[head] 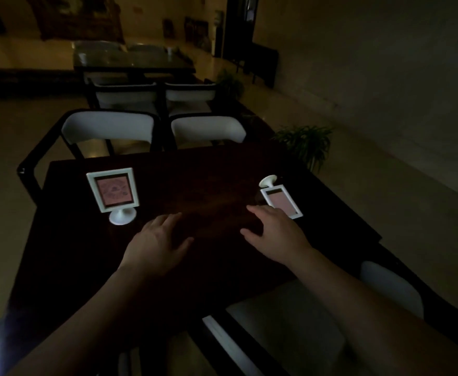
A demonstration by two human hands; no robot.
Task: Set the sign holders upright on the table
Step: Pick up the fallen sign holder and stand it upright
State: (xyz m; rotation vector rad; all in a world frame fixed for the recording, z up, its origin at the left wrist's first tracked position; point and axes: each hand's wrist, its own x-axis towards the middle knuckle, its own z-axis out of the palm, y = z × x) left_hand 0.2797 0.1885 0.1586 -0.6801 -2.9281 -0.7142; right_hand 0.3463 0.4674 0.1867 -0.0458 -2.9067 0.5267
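On the dark wooden table [208, 175] a white sign holder [113, 190] stands upright on its round foot at the left, its pink card facing me. A second white sign holder [280, 200] lies flat at the right, its foot pointing away from me. My left hand [158, 240] hovers over the table just right of the standing holder, fingers apart, holding nothing. My right hand [275, 233] is spread with its fingertips at the near end of the lying holder; whether they touch it is unclear.
The room is dim. Two white-backed chairs [108, 130] stand at the table's far side, another chair [290, 321] is at the near right. A potted plant [307, 143] sits on the floor to the right. A second table [133, 59] stands further back.
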